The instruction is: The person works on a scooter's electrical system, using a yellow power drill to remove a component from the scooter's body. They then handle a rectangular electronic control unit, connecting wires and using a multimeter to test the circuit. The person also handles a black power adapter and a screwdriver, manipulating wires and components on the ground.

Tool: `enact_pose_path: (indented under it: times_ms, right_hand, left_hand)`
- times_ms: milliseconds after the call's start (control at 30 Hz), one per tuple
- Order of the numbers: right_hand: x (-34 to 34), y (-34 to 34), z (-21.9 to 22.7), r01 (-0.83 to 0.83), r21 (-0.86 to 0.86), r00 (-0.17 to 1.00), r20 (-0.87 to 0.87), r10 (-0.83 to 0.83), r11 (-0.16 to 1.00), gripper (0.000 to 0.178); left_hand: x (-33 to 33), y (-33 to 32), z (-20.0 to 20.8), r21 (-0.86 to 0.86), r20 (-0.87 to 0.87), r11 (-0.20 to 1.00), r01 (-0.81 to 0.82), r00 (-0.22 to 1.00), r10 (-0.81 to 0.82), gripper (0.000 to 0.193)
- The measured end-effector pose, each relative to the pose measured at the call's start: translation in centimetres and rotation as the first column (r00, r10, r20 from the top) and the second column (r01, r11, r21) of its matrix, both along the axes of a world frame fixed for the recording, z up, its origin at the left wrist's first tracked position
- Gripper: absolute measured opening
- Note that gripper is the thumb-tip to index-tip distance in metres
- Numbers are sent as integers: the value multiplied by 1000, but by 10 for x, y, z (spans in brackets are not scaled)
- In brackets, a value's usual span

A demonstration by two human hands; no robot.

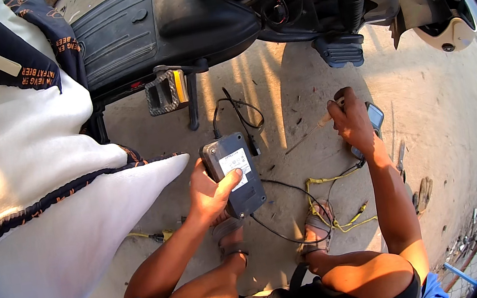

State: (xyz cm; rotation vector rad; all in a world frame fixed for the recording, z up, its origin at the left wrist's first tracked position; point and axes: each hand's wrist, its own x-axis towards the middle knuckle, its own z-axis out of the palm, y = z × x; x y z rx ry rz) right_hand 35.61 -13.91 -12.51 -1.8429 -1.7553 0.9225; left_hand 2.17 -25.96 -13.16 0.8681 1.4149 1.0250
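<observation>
My left hand (211,191) is closed round a black charger box (235,200), its thumb across the white label on the upper face. Cords come out of both ends of the box. My right hand (351,120) grips a screwdriver (325,120) by its pale handle; the thin shaft points down and left, apart from the charger. Just beyond my right wrist lies a multimeter (376,116), partly hidden by the hand and forearm. Yellow leads (317,181) lie tangled by my right foot, together with a black cord (292,239).
A black electric bike (189,27) stands across the far side, with a pedal (167,92) sticking out. White cloth (24,156) covers the left. Pliers (401,157) and a glove (423,194) lie right of my right forearm. A pale helmet (450,36) is at the far right.
</observation>
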Motion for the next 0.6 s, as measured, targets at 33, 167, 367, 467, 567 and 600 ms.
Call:
enact_pose_path:
  times_ms: [33,167,367,467,567,600]
  right_hand:
    - [0,-4,11,74,-33,986,-146,-78,997,23]
    - [-3,-16,45,275,-90,836,-470,-284,957,16]
    - [-20,-43,80,182,-40,701,-696,-158,982,21]
    - [-38,-56,90,133,60,636,-770,-39,989,25]
    - [-49,-63,92,58,105,617,-785,47,993,29]
    - [-54,-65,92,44,115,613,-787,64,992,28]
  left_hand:
    - [1,1,3,12,39,1000,3,999,-4,45]
    - [5,3,7,4,31,1000,3,1000,-3,43]
    - [6,5,5,-60,1,997,46,999,-46,48]
    - [11,6,0,-81,-13,996,43,999,-45,49]
    - [15,7,5,-58,15,998,39,999,-38,50]
    - [14,6,1,-51,-1,998,38,999,-38,51]
